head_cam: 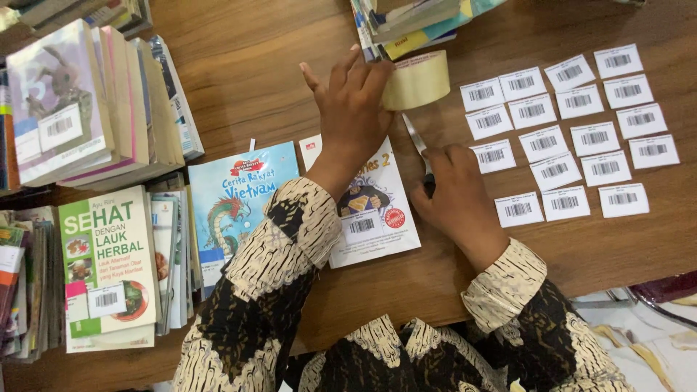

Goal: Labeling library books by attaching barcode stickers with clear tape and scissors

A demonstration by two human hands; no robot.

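Note:
My left hand (pixel 353 105) reaches forward and grips a roll of clear packing tape (pixel 417 80) lying on the wooden table (pixel 247 80). My right hand (pixel 457 199) holds a small knife (pixel 416 139) by its dark handle, blade pointing away toward the tape roll. Under my left forearm lies a white-covered book (pixel 381 218) with a barcode label stuck on its cover. A blue book with a dragon on it (pixel 236 199) rests just left of it.
Several white barcode labels (pixel 573 131) lie in rows on the right of the table. Stacks of books (pixel 94 109) fill the left side, with a green-and-white book (pixel 109 261) on top of the near pile. More books (pixel 406 22) sit at the far edge.

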